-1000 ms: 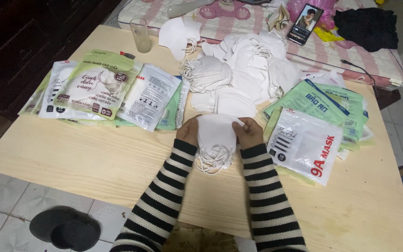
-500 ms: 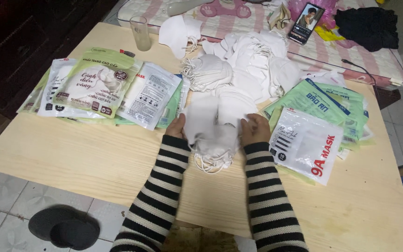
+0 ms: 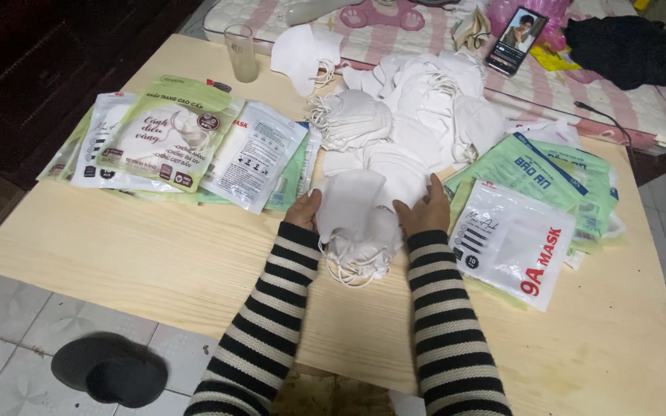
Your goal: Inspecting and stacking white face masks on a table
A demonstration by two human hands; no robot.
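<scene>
1. White folded face masks (image 3: 356,219), a small soft stack with thin elastic ear loops spilling out toward the person, lie on the pale wooden bench (image 3: 156,270) near its middle, pressed between both hands.
2. Left hand (image 3: 304,209) rests against the stack's left edge, fingers loosely curved onto the cloth; its grip looks half closed on the stack rather than pinching it.
3. Right hand (image 3: 424,212) cups the right edge, fingers spread flat over the top mask, so the two hands squeeze the stack from either side.
4. Both arms wear black-and-white striped knit sleeves (image 3: 271,308).
5. Just behind the stack sits a loose heap of white masks (image 3: 418,115), limp, non-woven in look, with tangled loops.
6. To the left lie glossy green-and-white flat packets (image 3: 171,139), overlapping; to the right, a white plastic packet with red lettering (image 3: 514,246) on more green packets (image 3: 549,166).
7. Farther off stand a clear drinking glass (image 3: 240,52) and a phone (image 3: 514,31) on the striped bed (image 3: 580,85).
8. Risk, as I judge it: the light masks could slide apart if the side pressure eases, and the dangling loops could snag on fingers or neighbouring masks and drag the stack askew.
9. The slick packets just beside the right hand could shift if nudged.
</scene>
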